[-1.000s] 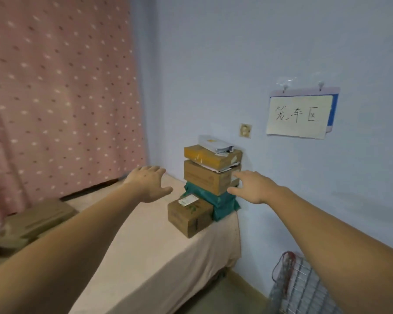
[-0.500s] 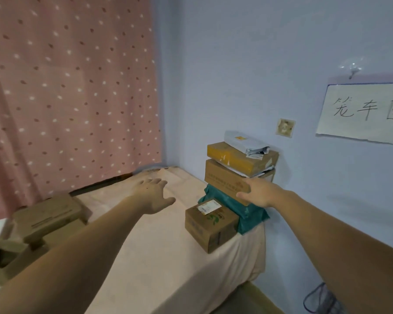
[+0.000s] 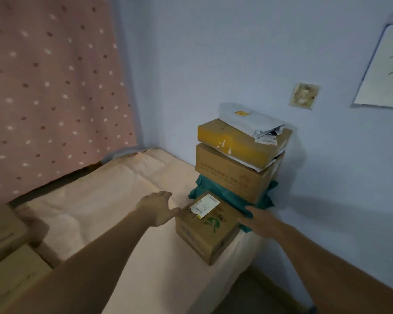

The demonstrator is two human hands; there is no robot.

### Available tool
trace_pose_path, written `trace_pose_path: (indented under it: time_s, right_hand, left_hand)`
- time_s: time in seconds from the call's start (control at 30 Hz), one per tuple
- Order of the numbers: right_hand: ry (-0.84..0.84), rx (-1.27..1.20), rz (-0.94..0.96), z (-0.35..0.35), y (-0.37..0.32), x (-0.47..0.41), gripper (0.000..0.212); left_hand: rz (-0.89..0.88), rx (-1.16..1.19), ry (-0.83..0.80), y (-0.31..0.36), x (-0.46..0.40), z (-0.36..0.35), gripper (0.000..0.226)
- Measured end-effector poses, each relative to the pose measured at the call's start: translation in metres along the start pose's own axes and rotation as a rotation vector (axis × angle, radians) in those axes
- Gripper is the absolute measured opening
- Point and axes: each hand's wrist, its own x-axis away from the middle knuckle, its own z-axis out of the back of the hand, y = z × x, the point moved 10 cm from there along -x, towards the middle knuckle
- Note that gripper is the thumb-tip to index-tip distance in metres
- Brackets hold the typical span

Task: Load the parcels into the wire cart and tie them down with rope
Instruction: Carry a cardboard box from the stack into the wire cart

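Cloth-covered table (image 3: 114,218) bearing small carton (image 3: 208,232), teal parcel (image 3: 234,198) beneath stacked boxes (image 3: 234,164).

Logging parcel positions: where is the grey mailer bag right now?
In the head view the grey mailer bag lies on top of the stack by the blue wall, on the yellow box, up and right of both hands.

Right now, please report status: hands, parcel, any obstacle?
Left hand open at small box, right hand open on its far side. Not lifted. Parcel stack close behind.
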Motion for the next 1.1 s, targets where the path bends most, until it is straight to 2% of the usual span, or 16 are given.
trace_pose_path:
  time_s: [0.13, 0.33, 0.47, 0.5, 0.57, 0.6, 0.67, 0.77, 0.9, 1.1]
  right_hand:
    - [-0.020, -0.226, -0.120, -0.043, 0.028, -0.041, 0.044]
    - [0.001, -0.456, -0.306, -0.119, 0.045, -0.077, 0.051]
    - [-0.025, -0.654, -0.476, -0.151, 0.052, -0.081, 0.057]
    - [-0.029, -0.697, -0.499, -0.156, 0.051, -0.081, 0.053]
    - [-0.045, -0.780, -0.521, -0.165, 0.049, -0.080, 0.045]
    - [-0.055, -0.822, -0.525, -0.167, 0.047, -0.081, 0.044]
    - [-0.069, -0.899, -0.535, -0.169, 0.045, -0.083, 0.048]
    - [-0.069, -0.992, -0.551, -0.170, 0.042, -0.083, 0.061]
    - [-0.080, -1.014, -0.535, -0.166, 0.038, -0.079, 0.062]
    - [-0.121, -1.029, -0.456, -0.144, 0.019, -0.065, 0.061]
  left_hand:
    - [-0.027, 0.197, -0.129, -0.002, -0.068, -0.056, 0.087]
    - [0.033, 0.486, -0.263, 0.002, -0.135, -0.145, 0.084]
    - [0.064, 0.568, -0.304, 0.006, -0.157, -0.187, 0.085]
    - [0.075, 0.583, -0.321, 0.006, -0.160, -0.194, 0.081]
    - [0.074, 0.628, -0.333, 0.005, -0.162, -0.205, 0.059]
    - [0.068, 0.645, -0.329, 0.005, -0.163, -0.207, 0.048]
    - [0.056, 0.638, -0.331, 0.005, -0.164, -0.206, 0.042]
    - [0.053, 0.553, -0.354, 0.005, -0.162, -0.200, 0.046]
    - [0.060, 0.475, -0.329, -0.007, -0.152, -0.179, 0.055]
    - [0.086, 0.508, -0.177, -0.042, -0.135, -0.124, 0.054]
